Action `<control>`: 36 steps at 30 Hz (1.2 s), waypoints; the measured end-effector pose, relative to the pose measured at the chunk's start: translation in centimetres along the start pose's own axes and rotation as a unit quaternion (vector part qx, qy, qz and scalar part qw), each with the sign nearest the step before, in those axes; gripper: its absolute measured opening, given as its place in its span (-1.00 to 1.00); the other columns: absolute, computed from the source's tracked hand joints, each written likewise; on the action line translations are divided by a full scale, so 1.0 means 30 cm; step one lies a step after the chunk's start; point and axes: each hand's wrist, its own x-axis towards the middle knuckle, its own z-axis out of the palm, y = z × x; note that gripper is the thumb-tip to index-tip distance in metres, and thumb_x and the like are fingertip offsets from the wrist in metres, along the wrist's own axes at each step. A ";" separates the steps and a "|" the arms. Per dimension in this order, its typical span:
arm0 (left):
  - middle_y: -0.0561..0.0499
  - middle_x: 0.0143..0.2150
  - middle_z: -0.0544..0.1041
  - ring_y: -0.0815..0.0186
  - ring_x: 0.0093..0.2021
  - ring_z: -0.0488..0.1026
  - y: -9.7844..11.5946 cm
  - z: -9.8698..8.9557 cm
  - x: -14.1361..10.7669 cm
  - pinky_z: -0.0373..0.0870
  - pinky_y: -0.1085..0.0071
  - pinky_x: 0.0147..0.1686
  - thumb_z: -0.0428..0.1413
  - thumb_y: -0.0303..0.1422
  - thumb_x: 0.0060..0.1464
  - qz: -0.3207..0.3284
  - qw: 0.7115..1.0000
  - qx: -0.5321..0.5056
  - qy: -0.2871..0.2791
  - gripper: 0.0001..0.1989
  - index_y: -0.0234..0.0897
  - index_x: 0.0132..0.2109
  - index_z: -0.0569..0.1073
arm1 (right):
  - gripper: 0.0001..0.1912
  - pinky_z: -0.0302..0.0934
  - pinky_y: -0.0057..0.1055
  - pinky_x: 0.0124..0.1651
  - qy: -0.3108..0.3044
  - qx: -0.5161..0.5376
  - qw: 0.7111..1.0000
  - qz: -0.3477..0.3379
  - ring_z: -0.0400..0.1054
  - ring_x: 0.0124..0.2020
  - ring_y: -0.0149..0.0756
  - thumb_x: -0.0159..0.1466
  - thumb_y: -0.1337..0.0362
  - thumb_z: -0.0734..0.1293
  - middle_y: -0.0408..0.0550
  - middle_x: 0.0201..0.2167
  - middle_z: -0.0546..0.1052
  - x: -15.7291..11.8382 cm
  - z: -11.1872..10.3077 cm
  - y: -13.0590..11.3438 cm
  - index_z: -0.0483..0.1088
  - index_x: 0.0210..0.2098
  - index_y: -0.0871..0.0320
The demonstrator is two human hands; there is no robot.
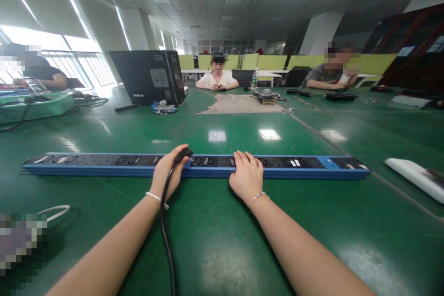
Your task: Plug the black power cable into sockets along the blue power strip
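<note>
- Bare forearms [107, 240] reach in from the bottom edge, one each side, with a black cable [167, 240] running up beside the left one
- Left hand [164, 173]: its fingers are closed on the cable's black plug [182, 153], holding it tilted over the middle of the strip, head pointing away from the camera; whether the plug touches an outlet cannot be told
- Right hand [247, 173]: its fingers lie over the top of the strip, thumb by the near edge; whether they grip or only rest cannot be told
- Long and blue, the strip [215, 172] lies crosswise on the green counter [208, 222], in front of the wearer, its black outlets facing up
- Step in hand, as far as one can judge: placing the plug at the strip while the right hand steadies it
- Next move, by the same judgement, calls for turning the plug's face squarely to an outlet and keeping the strip from sliding
- At far left, a green basket [52, 107] holds dark cables and other items too jumbled to name; one cable hangs over its side
- Further back stands a clear bottle [255, 77], its contents too small to make out
- Right of the bottle, near a seated person [324, 74], sits a low black tray [342, 96]; what it holds, if anything, is unclear
</note>
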 end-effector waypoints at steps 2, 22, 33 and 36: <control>0.05 -0.05 0.52 0.26 -0.07 0.44 0.047 0.024 0.008 0.31 0.33 -0.03 0.00 -0.24 0.10 0.030 0.998 0.008 -0.056 -0.67 -0.12 0.02 0.38 | -0.43 -0.19 -0.21 0.14 0.000 0.004 1.000 0.001 0.04 0.16 -0.16 0.07 0.37 0.18 0.00 0.12 0.32 0.000 -0.001 -0.001 0.26 0.10 0.22; 0.01 -0.16 0.55 0.23 -0.11 0.45 0.252 0.171 0.038 0.25 0.29 -0.07 -0.06 -0.21 0.13 0.081 0.971 0.172 -0.147 -0.67 -0.06 0.02 0.38 | -0.44 -0.23 -0.22 0.16 -0.001 0.030 1.000 0.001 0.00 0.17 -0.14 0.10 0.33 0.16 -0.01 0.14 0.30 -0.004 -0.003 -0.003 0.25 0.11 0.24; 0.00 -0.16 0.55 0.25 -0.17 0.48 0.221 0.195 0.031 0.32 0.35 -0.15 -0.07 -0.27 0.15 0.090 0.976 0.133 -0.144 -0.68 -0.09 0.04 0.35 | -0.45 -0.21 -0.19 0.15 0.004 0.029 1.000 0.001 0.01 0.16 -0.13 0.11 0.33 0.17 0.05 0.13 0.30 -0.001 -0.001 -0.005 0.25 0.11 0.23; -0.01 -0.15 0.55 0.27 -0.18 0.48 0.212 0.203 0.036 0.34 0.39 -0.17 -0.07 -0.30 0.15 0.091 0.978 0.108 -0.151 -0.67 -0.13 0.05 0.34 | -0.45 -0.21 -0.19 0.15 0.000 0.027 1.000 0.001 0.01 0.17 -0.14 0.10 0.33 0.17 0.05 0.14 0.29 -0.002 -0.001 -0.005 0.25 0.11 0.23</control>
